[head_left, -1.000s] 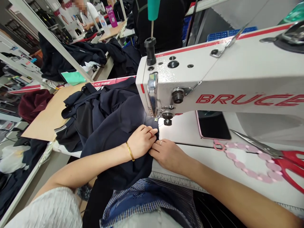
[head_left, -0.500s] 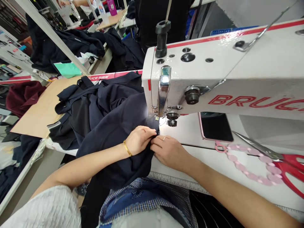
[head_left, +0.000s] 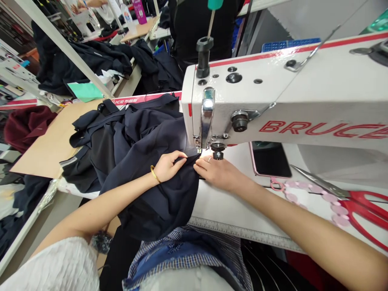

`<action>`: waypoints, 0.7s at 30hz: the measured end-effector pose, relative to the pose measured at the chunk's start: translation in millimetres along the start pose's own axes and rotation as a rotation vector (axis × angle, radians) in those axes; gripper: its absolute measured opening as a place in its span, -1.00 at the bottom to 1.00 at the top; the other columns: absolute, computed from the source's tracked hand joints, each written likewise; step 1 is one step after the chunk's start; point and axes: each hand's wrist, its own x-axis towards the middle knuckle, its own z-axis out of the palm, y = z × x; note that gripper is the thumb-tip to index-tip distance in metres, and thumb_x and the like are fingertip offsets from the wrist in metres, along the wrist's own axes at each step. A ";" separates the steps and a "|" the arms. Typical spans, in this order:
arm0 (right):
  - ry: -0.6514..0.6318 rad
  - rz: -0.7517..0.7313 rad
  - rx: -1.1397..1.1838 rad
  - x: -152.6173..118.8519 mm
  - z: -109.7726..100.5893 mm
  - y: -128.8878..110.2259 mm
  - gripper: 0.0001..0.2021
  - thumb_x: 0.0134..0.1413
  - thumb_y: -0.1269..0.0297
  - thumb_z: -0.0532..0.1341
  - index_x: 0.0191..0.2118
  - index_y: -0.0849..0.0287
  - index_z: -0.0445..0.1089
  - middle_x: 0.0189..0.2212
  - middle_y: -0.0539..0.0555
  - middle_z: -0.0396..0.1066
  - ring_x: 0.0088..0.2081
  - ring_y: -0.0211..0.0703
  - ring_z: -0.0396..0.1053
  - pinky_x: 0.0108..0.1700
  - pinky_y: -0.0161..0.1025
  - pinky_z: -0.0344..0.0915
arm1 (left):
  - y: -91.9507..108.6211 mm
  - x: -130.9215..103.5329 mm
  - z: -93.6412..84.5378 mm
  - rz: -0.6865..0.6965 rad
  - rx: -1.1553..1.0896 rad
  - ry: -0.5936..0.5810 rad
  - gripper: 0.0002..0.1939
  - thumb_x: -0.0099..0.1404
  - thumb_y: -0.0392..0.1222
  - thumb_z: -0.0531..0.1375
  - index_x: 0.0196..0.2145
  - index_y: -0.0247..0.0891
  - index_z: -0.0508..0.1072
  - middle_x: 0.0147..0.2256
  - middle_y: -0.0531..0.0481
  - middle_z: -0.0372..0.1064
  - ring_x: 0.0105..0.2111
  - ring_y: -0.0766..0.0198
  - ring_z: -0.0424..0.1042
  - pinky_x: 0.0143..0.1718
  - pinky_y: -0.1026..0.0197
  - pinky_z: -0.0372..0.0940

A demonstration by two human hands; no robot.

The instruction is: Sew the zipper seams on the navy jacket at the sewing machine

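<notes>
Crowded sewing floor, white machine bed (head_left: 230, 202): left hand (head_left: 166, 166) and right hand (head_left: 216, 171) pinching navy fabric (head_left: 151, 161) edge just before presser foot (head_left: 200, 150); probably soft, light, limp, slippery, best held at folded edge between both grips.

Needle and presser foot hidden behind the sewing machine (head_left: 273, 101) head – can't tell if down. Red scissors (head_left: 357, 202) and machine arm cut off at right edge. Left hand (head_left: 166, 165) fingertips buried in navy fabric (head_left: 145, 161).
</notes>
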 end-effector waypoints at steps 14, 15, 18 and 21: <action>0.193 -0.101 0.141 -21.6 -1.2 -44.0 -0.76 0.09 0.52 -0.05 -0.32 0.33 0.37 -0.44 0.17 0.37 -0.36 -0.12 0.27 -0.35 -0.18 0.11 | 50.1 -5.3 17.8 0.352 0.512 -0.262 -0.72 0.31 -0.28 -0.10 -0.32 -0.37 0.38 -0.33 -0.12 0.35 -0.32 0.21 0.30 -0.32 0.15 0.19; 0.187 -0.100 0.138 -21.6 -1.4 -43.8 -0.75 0.09 0.51 -0.05 -0.33 0.33 0.37 -0.44 0.17 0.37 -0.35 -0.12 0.27 -0.35 -0.18 0.11 | 48.2 -7.5 19.7 0.342 0.501 -0.233 -0.71 0.31 -0.28 -0.12 -0.32 -0.37 0.38 -0.34 -0.11 0.35 -0.33 0.21 0.30 -0.33 0.15 0.18; 0.170 -0.095 0.131 -21.1 -2.5 -42.6 -0.75 0.09 0.50 -0.05 -0.33 0.32 0.38 -0.44 0.15 0.37 -0.36 -0.12 0.27 -0.35 -0.19 0.12 | 39.9 -11.7 23.0 0.348 0.471 -0.145 -0.71 0.29 -0.30 -0.11 -0.31 -0.34 0.39 -0.35 -0.08 0.34 -0.33 0.23 0.29 -0.32 0.16 0.17; 0.179 -0.074 0.116 -19.5 -1.9 -39.7 -0.76 0.09 0.50 -0.04 -0.31 0.32 0.38 -0.44 0.14 0.37 -0.36 -0.13 0.26 -0.34 -0.20 0.11 | 30.8 -7.7 24.7 0.370 0.450 -0.103 -0.76 0.24 -0.31 -0.06 -0.31 -0.32 0.40 -0.36 -0.06 0.34 -0.32 0.23 0.28 -0.29 0.17 0.17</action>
